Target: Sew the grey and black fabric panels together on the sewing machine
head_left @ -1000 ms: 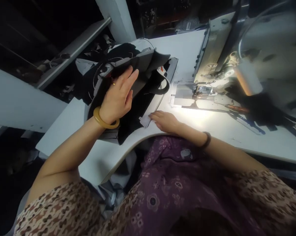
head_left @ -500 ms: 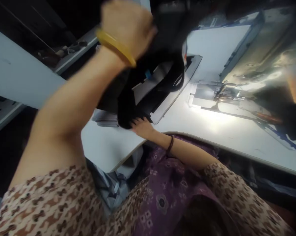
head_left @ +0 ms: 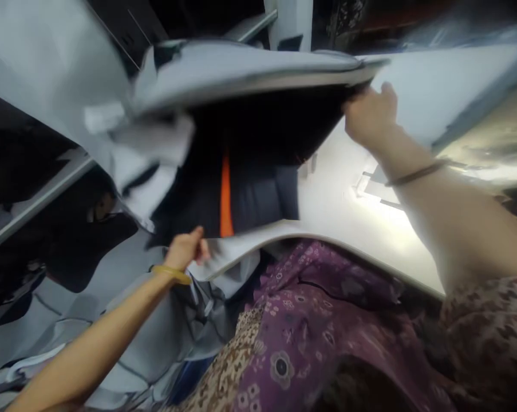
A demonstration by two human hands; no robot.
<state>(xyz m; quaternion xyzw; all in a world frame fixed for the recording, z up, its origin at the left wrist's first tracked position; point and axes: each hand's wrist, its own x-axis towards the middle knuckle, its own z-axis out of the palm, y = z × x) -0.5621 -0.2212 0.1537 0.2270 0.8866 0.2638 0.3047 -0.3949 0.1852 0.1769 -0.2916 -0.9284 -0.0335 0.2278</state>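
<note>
A large black garment (head_left: 258,131) with an orange stripe (head_left: 226,197) and a grey panel (head_left: 241,71) along its upper edge is spread in the air above the white sewing table (head_left: 348,220). My right hand (head_left: 370,117) grips the garment's upper right edge, with a dark bracelet on the wrist. My left hand (head_left: 185,249), wearing a yellow bangle, is at the garment's lower edge by the table's curved rim. Its fingers look closed on the cloth, though the view is blurred. The garment hides most of the table.
A blurred sewing machine (head_left: 485,137) stands at the right edge. A grey fabric heap (head_left: 69,332) lies below the table at lower left. A white shelf rail (head_left: 35,206) runs along the left. My purple floral lap cloth (head_left: 310,332) fills the bottom.
The bunched black garment has been lifted off the table and opened wide. My right hand has risen from the table to its upper edge, my left has dropped to its lower edge, and the view has swung.
</note>
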